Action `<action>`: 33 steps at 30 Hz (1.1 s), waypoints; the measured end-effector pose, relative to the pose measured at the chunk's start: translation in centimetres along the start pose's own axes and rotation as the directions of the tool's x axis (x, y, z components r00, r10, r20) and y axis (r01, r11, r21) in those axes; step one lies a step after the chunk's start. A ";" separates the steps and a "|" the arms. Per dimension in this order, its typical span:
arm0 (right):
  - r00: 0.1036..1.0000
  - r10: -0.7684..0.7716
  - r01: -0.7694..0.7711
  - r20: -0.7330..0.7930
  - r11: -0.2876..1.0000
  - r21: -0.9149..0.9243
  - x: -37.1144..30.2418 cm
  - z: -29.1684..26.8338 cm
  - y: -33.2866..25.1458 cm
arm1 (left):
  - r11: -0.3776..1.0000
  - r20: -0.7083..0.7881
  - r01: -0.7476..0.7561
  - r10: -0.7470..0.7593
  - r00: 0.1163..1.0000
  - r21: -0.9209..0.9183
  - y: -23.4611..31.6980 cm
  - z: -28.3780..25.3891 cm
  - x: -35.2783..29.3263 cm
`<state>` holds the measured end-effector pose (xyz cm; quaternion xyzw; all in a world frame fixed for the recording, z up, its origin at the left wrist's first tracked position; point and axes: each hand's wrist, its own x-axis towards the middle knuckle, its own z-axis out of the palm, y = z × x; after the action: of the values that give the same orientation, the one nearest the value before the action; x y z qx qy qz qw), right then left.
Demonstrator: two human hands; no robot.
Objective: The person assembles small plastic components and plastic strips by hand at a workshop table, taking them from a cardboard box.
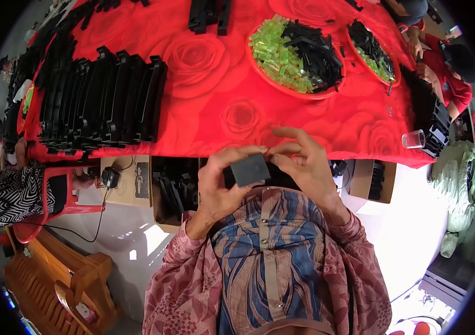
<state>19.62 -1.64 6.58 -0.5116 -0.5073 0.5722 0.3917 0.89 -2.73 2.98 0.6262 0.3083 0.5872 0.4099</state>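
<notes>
In front of my chest, just off the table's near edge, my left hand (218, 180) is closed round a black plastic part (251, 170). Its flat, squarish face points up, and the rest of its length is hidden below. My right hand (308, 166) is at the part's right side, thumb and fingertips pinched together close to its edge. Whatever sits between those fingertips is too small to make out. Beyond my hands, a red basin (331, 96) holds green translucent pieces (273, 53) and small black strips (315, 56).
Long black parts (103, 100) stand in a row on the red rose-patterned tablecloth (198, 117). A second basin (395, 78), a clear cup (413, 139) and a person in red (435, 53) are at right. Cardboard boxes (127, 181) sit below; a wooden bench (53, 279) is at lower left.
</notes>
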 end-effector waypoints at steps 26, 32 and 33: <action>0.977 0.159 -0.186 0.141 0.962 0.201 0.8 -1.1 1.1 | 0.888 0.323 -0.372 0.281 0.904 0.269 -1.0 -0.1 -0.3; 0.986 0.049 -0.051 0.161 0.999 0.007 0.8 -1.5 1.8 | 0.838 0.441 -0.426 0.258 0.859 0.339 -0.2 0.1 -0.7; 0.980 0.056 -0.064 0.190 0.997 0.035 0.9 -1.8 1.6 | 0.832 0.411 -0.430 0.276 0.869 0.351 -0.1 0.2 -0.7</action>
<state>21.38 -0.74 4.87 -0.4620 -0.5148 0.6400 0.3347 1.05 -3.32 2.56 0.8400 0.2312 0.4524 0.1905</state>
